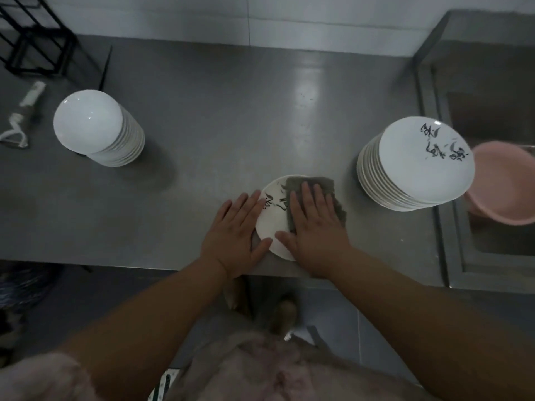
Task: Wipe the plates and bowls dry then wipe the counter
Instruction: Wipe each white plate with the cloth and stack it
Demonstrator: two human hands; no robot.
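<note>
The right hand [311, 224] lies flat with straight fingers on a grey cloth [315, 188], pressing it on a white plate [273, 224] with dark brush marks. The left hand [236, 231] is also flat and open, holding the plate's left edge. The plate sits near the front edge of a grey steel counter [220, 117]. Right of the plate stands a stack of painted plates [417, 166]; far left of it, a stack of plain white plates [98, 128]. Beyond the right stack is a sink [492, 117] with a pink basin [503, 183]. Behind the counter is a white tiled wall [260, 15].
</note>
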